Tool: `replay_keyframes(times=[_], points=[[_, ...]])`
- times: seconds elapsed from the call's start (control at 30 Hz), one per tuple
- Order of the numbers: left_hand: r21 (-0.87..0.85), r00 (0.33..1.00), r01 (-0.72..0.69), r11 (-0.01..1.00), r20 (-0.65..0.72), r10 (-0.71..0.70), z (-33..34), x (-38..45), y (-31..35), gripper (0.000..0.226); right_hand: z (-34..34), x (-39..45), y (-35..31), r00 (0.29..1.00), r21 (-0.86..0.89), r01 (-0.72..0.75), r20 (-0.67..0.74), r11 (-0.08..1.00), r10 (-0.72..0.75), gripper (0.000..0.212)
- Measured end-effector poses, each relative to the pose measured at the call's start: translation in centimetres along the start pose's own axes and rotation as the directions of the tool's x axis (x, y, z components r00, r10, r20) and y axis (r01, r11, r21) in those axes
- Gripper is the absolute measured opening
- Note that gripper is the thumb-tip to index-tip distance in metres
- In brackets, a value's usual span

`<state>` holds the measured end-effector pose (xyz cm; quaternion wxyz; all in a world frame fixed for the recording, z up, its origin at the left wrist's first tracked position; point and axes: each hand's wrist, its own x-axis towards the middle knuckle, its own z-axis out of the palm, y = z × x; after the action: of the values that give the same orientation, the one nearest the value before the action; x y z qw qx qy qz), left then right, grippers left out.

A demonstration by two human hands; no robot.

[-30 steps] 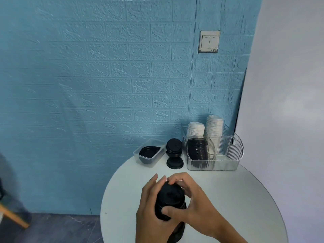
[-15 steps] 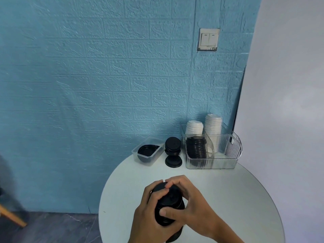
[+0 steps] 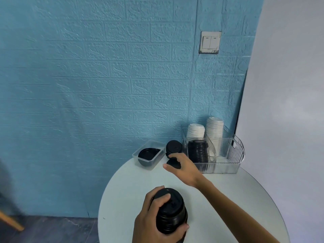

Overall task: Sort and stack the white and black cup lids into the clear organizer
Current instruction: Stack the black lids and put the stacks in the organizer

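My left hand (image 3: 150, 218) grips a stack of black lids (image 3: 172, 210) over the near part of the round white table (image 3: 236, 199). My right hand (image 3: 184, 168) is stretched out to the far side, thumb and fingers curled round a single black lid (image 3: 174, 163) lying on the table. Just behind that lid stands a short stack of black lids (image 3: 173, 146). The clear organizer (image 3: 229, 165) at the back right holds a row of black lids (image 3: 197, 151) in front and two tall stacks of white lids (image 3: 214, 131) behind.
A small clear tub (image 3: 140, 160) with a black lid in it sits at the table's far left, against the blue brick-pattern wall. A light switch (image 3: 209, 42) is on the wall above. The table edge curves close on the left and right.
My right hand has let go of the held stack and reached forward to the single lid at the back. The left hand alone now holds the stack.
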<state>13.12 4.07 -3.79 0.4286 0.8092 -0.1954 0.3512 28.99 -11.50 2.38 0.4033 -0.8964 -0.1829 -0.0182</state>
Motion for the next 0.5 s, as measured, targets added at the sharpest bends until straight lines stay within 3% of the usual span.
replay_keyframes(times=[0.23, 0.4, 0.5], points=[[-0.008, 1.000, -0.011, 1.000, 0.003, 0.011, 0.3, 0.1, -0.3, 0.086, 3.2, 4.9, 2.5, 0.991, -0.272, -0.086, 0.073, 0.958, 0.110, 0.077], [-0.007, 1.000, 0.018, 1.000, 0.010, -0.017, 0.0, 0.2, 0.0, 0.084, 4.7, 5.5, 3.2, 0.991, -0.512, -0.102, 0.027, 0.853, 0.135, 0.065], [0.011, 0.997, 0.054, 0.998, 0.049, -0.055, 0.0, 0.2, 0.2, 0.082, 5.1, 4.9, 2.7, 0.993, -0.559, -0.083, 0.026, 0.825, 0.118, 0.054]])
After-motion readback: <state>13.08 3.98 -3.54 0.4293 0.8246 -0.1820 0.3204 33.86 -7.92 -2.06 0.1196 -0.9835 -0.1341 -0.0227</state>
